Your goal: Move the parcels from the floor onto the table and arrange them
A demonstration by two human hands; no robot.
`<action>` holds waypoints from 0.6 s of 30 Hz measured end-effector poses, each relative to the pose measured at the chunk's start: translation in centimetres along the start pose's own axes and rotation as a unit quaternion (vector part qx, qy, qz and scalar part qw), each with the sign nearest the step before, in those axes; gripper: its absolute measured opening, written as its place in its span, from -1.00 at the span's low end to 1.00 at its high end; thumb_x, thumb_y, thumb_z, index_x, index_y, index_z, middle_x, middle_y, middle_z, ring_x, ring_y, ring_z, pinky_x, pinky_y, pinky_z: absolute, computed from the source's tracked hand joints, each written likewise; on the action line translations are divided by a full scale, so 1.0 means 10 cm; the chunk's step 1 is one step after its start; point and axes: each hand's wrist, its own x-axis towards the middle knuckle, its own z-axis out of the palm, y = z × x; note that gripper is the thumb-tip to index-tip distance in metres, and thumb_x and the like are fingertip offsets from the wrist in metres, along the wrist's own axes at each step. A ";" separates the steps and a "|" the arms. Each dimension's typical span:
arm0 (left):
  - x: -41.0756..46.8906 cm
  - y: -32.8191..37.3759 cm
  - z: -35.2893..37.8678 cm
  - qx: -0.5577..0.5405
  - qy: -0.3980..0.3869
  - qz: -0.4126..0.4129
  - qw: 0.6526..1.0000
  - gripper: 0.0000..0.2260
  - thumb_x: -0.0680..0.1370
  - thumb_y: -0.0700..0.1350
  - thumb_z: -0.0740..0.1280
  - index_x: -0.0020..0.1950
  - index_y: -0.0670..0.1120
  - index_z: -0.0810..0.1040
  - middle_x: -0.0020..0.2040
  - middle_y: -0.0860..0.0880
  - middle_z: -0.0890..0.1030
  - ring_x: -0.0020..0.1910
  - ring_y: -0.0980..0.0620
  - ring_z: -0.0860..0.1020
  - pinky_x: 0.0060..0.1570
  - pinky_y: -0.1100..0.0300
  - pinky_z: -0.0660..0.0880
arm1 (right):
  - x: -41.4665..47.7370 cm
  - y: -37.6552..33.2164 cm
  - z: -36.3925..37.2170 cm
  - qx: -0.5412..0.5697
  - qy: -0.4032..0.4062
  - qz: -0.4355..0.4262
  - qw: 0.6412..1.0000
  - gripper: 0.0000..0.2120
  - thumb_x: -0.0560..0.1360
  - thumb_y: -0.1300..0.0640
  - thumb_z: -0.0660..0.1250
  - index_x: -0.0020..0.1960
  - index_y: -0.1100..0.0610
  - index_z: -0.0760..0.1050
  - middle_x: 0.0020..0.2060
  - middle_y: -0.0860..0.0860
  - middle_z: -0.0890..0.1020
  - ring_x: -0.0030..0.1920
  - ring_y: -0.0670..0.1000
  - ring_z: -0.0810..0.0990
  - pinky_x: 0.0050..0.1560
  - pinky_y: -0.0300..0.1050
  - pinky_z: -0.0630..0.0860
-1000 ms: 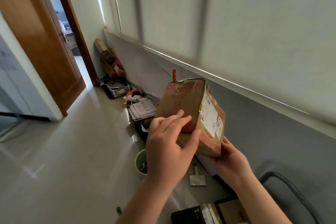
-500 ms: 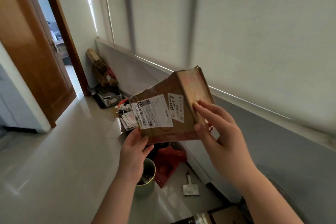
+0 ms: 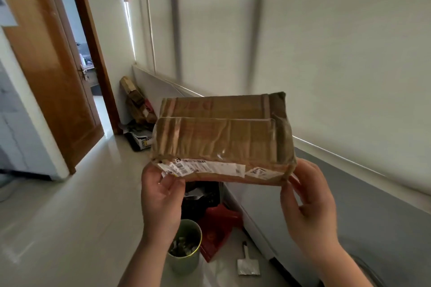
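Observation:
A brown cardboard parcel (image 3: 221, 137), wrapped in clear tape with white shipping labels along its lower edge, is held up in the air in front of me, lying lengthwise. My left hand (image 3: 161, 198) pinches its lower left corner. My right hand (image 3: 307, 202) grips its lower right corner with curled fingers. No table shows in this view.
On the floor below stand a green round tin (image 3: 185, 256), a red packet (image 3: 218, 228) and a small metal scraper (image 3: 247, 263). More cardboard and papers (image 3: 137, 109) are piled by the wall near the wooden door (image 3: 51, 72). A grey and white wall runs along the right.
The parcel has been turned from upright on its corner to lying lengthwise, its label face now at the lower edge. Both hands shifted to its lower corners; my view rose.

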 end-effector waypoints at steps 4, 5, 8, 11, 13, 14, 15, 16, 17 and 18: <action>-0.06 -0.02 -0.04 0.014 -0.003 -0.002 1.000 -0.52 0.50 -0.44 0.27 0.05 0.17 0.52 0.03 0.10 0.66 0.03 0.08 0.63 -0.12 0.38 0.51 | -0.17 0.18 0.09 0.003 0.043 0.029 0.999 -0.39 0.44 0.38 0.15 0.24 -0.26 0.38 0.12 -0.04 0.54 0.16 0.06 0.55 0.13 -0.26 0.47; -0.08 -0.03 -0.05 0.014 -0.001 -0.010 1.000 -0.55 0.50 -0.43 0.27 0.06 0.15 0.51 0.03 0.10 0.66 0.04 0.08 0.63 -0.12 0.38 0.51 | -0.21 0.22 0.11 -0.001 0.046 0.035 0.998 -0.41 0.44 0.37 0.15 0.24 -0.26 0.38 0.12 0.00 0.55 0.16 0.10 0.55 0.13 -0.20 0.48; -0.12 -0.01 -0.09 0.017 0.004 -0.014 1.000 -0.55 0.50 -0.43 0.28 0.04 0.17 0.52 0.03 0.09 0.67 0.06 0.09 0.62 -0.11 0.38 0.51 | -0.26 0.27 0.13 -0.016 0.042 0.036 0.998 -0.40 0.46 0.40 0.17 0.25 -0.25 0.39 0.12 -0.01 0.56 0.16 0.13 0.55 0.12 -0.02 0.49; -0.06 0.10 -0.12 0.043 0.002 0.002 0.999 -0.57 0.51 -0.37 0.31 0.04 0.21 0.52 0.05 0.13 0.66 0.07 0.14 0.61 -0.08 0.37 0.52 | -0.16 0.21 0.14 0.004 0.029 0.056 0.998 -0.42 0.46 0.37 0.16 0.24 -0.24 0.43 0.12 -0.02 0.57 0.18 0.08 0.55 0.11 -0.11 0.52; 0.06 0.21 -0.13 0.057 -0.001 0.018 0.998 -0.63 0.52 -0.32 0.31 0.06 0.19 0.52 0.04 0.16 0.65 0.05 0.19 0.60 -0.10 0.39 0.52 | 0.00 0.13 0.15 0.021 0.014 0.076 0.997 -0.44 0.48 0.37 0.17 0.27 -0.21 0.44 0.15 -0.06 0.57 0.20 0.04 0.55 0.11 -0.07 0.55; 0.13 0.27 -0.13 0.065 -0.002 0.018 0.998 -0.66 0.53 -0.29 0.32 0.06 0.18 0.52 0.02 0.16 0.65 0.03 0.22 0.60 -0.13 0.41 0.52 | 0.08 0.08 0.16 0.032 0.003 0.092 0.995 -0.45 0.50 0.39 0.19 0.28 -0.18 0.45 0.16 -0.06 0.58 0.19 0.04 0.56 0.10 -0.01 0.55; 0.21 0.33 -0.12 0.078 -0.004 0.014 0.997 -0.70 0.54 -0.25 0.31 0.05 0.17 0.52 0.00 0.16 0.64 -0.01 0.26 0.60 -0.17 0.42 0.51 | 0.18 0.03 0.17 0.045 -0.009 0.109 0.993 -0.48 0.51 0.40 0.20 0.29 -0.13 0.46 0.16 -0.06 0.60 0.16 0.02 0.58 0.10 0.01 0.55; 0.29 0.39 -0.11 0.098 -0.003 0.009 0.995 -0.75 0.55 -0.21 0.31 0.04 0.16 0.53 -0.03 0.17 0.63 -0.05 0.30 0.59 -0.22 0.44 0.50 | 0.26 -0.01 0.17 0.058 -0.022 0.126 0.990 -0.52 0.52 0.38 0.22 0.30 -0.07 0.47 0.14 -0.08 0.61 0.12 -0.02 0.61 0.10 -0.04 0.56; 0.37 0.43 -0.09 0.125 -0.001 0.001 0.992 -0.81 0.56 -0.17 0.30 0.04 0.14 0.53 -0.06 0.19 0.61 -0.10 0.35 0.57 -0.27 0.47 0.49 | 0.34 -0.06 0.17 0.067 -0.039 0.141 0.987 -0.56 0.53 0.34 0.24 0.31 -0.03 0.47 0.12 -0.12 0.63 0.06 -0.08 0.63 0.07 -0.13 0.56; 0.43 0.47 -0.08 0.152 0.000 -0.011 0.988 -0.85 0.56 -0.13 0.30 0.03 0.13 0.53 -0.09 0.20 0.59 -0.15 0.39 0.55 -0.32 0.48 0.47 | 0.41 -0.09 0.16 0.072 -0.061 0.152 0.984 -0.60 0.53 0.29 0.27 0.32 0.00 0.47 0.10 -0.15 0.63 0.03 -0.13 0.63 0.04 -0.22 0.56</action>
